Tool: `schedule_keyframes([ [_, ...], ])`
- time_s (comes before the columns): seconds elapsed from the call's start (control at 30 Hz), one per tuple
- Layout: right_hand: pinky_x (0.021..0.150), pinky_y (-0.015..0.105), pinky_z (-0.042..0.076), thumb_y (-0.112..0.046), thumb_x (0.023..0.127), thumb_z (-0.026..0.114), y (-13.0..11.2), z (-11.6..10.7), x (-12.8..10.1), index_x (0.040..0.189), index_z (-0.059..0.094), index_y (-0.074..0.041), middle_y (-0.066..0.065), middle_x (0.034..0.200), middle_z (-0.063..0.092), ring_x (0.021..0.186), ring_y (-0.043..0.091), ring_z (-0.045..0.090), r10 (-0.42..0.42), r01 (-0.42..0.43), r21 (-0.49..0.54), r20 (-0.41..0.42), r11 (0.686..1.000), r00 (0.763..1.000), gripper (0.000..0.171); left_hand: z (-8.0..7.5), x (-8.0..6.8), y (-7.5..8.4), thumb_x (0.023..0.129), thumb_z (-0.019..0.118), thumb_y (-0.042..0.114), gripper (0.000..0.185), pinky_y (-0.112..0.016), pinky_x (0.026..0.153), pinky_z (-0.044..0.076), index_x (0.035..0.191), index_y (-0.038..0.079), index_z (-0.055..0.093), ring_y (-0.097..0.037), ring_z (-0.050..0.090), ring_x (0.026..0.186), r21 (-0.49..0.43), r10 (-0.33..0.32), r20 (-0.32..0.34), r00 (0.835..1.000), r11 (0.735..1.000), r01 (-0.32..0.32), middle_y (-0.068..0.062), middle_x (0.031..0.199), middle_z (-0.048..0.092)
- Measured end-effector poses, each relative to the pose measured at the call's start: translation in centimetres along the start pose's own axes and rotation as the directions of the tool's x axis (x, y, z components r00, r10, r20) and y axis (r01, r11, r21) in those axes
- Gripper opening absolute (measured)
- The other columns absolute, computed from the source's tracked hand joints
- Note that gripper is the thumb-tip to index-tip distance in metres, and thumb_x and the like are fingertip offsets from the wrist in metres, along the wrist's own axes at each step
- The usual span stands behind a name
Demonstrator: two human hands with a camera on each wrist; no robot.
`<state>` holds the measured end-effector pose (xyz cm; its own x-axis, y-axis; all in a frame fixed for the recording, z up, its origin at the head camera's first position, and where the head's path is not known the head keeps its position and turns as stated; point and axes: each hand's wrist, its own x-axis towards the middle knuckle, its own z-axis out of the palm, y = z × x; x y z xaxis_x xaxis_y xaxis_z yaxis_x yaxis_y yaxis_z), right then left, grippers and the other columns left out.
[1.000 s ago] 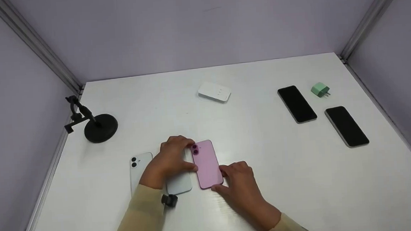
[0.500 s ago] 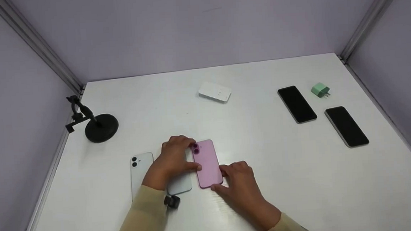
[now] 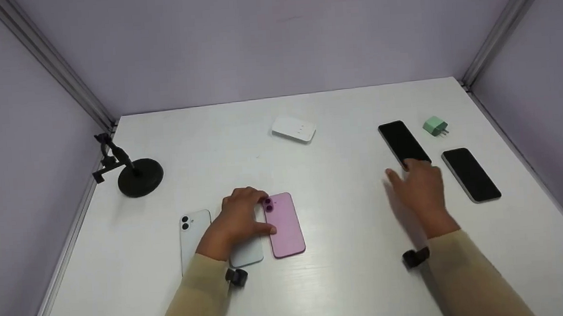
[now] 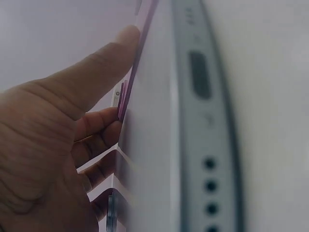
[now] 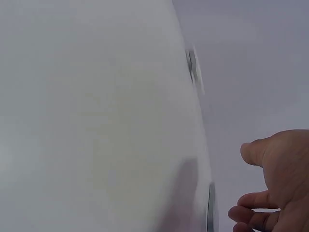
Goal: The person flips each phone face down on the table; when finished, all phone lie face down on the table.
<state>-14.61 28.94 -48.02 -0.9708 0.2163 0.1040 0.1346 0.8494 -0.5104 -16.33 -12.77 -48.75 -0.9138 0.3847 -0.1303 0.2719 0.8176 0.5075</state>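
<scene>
A pink phone (image 3: 286, 228) lies back up on the table, its two lenses at the top left. My left hand (image 3: 236, 224) holds it along its left side, index fingertip at the top left corner and thumb at the left edge. Under that hand lies a pale phone (image 3: 248, 254), partly hidden; its port end looms large in the left wrist view. Another pale phone (image 3: 194, 231) sits farther left, partly behind the wrist. My right hand (image 3: 420, 187), thumb spread from the fingers, overlaps the near end of a black-screened phone (image 3: 401, 141) in the head view.
Another black-screened phone (image 3: 471, 174) lies right of my right hand, with a green plug charger (image 3: 435, 125) farther back. A white box-like device with small marks (image 3: 293, 130) sits at the back middle. A black round-based stand (image 3: 140, 178) is at the left.
My right hand has let go of the pink phone's lower right corner and moved right and away to the black-screened phone. My left hand stays at the pink phone.
</scene>
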Motion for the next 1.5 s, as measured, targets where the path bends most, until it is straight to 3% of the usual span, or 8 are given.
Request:
schedule_keyframes([
  [0.13,0.114,0.072,0.039,-0.047,0.108,0.063,3.3,-1.5,2.9,0.151,0.048,0.018,0.046,0.144,0.055,0.135,0.066,0.045,0.096,-0.095,-0.049,0.027,0.994,0.995,0.080,0.0,0.0,-0.1,0.082,0.098,0.042,0.081,-0.051,0.128,0.030,0.150,0.013,0.063,-0.031,0.043,0.153,0.004,-0.003,0.008,1.000,1.000,0.003,-0.006,0.154,0.060],
  [0.27,0.111,0.073,0.042,-0.058,0.106,0.062,4.7,-1.4,4.3,0.154,0.046,0.016,0.045,0.144,0.054,0.135,0.062,0.043,0.148,-0.145,-0.047,0.071,0.988,0.986,0.090,0.1,0.1,-0.1,0.082,0.097,0.043,0.081,-0.052,0.127,0.030,0.149,0.013,0.063,-0.032,0.043,0.153,0.009,0.006,0.008,1.000,1.000,-0.006,-0.006,0.154,0.061],
  [0.57,0.112,0.070,0.039,-0.054,0.106,0.061,3.0,0.4,3.8,0.159,0.040,0.014,0.045,0.143,0.052,0.135,0.060,0.041,0.104,-0.101,-0.057,0.051,0.993,0.993,0.089,-0.1,0.1,-0.5,0.083,0.097,0.044,0.081,-0.053,0.128,0.030,0.150,0.014,0.063,-0.032,0.042,0.154,0.013,0.011,0.004,1.000,1.000,-0.012,-0.006,0.155,0.060],
  [0.7,0.109,0.069,0.038,-0.056,0.102,0.064,1.6,1.2,2.6,0.150,0.044,0.020,0.045,0.135,0.052,0.128,0.061,0.043,0.074,-0.068,-0.108,0.057,0.992,0.996,0.093,-0.2,0.0,-0.6,0.083,0.097,0.043,0.080,-0.053,0.127,0.029,0.149,0.014,0.063,-0.032,0.042,0.155,0.014,0.016,0.004,1.000,1.000,-0.016,-0.006,0.155,0.060],
  [0.9,0.096,0.064,0.046,-0.060,0.096,0.071,-1.0,2.1,-0.3,0.130,0.054,0.027,0.042,0.122,0.056,0.118,0.057,0.050,0.029,-0.015,-0.148,0.098,0.989,0.995,0.096,-0.1,-0.1,-0.4,0.083,0.097,0.043,0.081,-0.053,0.128,0.030,0.149,0.014,0.063,-0.032,0.042,0.155,0.010,0.003,0.004,1.000,1.000,-0.003,-0.006,0.156,0.059],
  [1.23,0.087,0.058,0.047,-0.064,0.088,0.080,-4.5,4.1,-6.4,0.120,0.059,0.022,0.033,0.109,0.060,0.105,0.047,0.055,-0.084,0.098,-0.140,0.106,0.985,0.991,0.094,-0.3,0.0,-0.1,0.083,0.097,0.043,0.081,-0.051,0.129,0.029,0.151,0.015,0.062,-0.032,0.041,0.155,0.021,0.007,0.005,1.000,1.000,-0.007,-0.006,0.157,0.058],
  [1.5,0.091,0.057,0.048,-0.066,0.082,0.086,-6.3,5.2,-10.0,0.120,0.059,0.017,0.028,0.107,0.060,0.102,0.042,0.055,-0.127,0.147,-0.163,0.123,0.976,0.984,0.095,-0.3,-0.2,-0.1,0.082,0.097,0.041,0.080,-0.051,0.128,0.029,0.150,0.014,0.063,-0.030,0.041,0.155,0.002,0.000,0.009,1.000,1.000,0.000,-0.004,0.156,0.059],
])
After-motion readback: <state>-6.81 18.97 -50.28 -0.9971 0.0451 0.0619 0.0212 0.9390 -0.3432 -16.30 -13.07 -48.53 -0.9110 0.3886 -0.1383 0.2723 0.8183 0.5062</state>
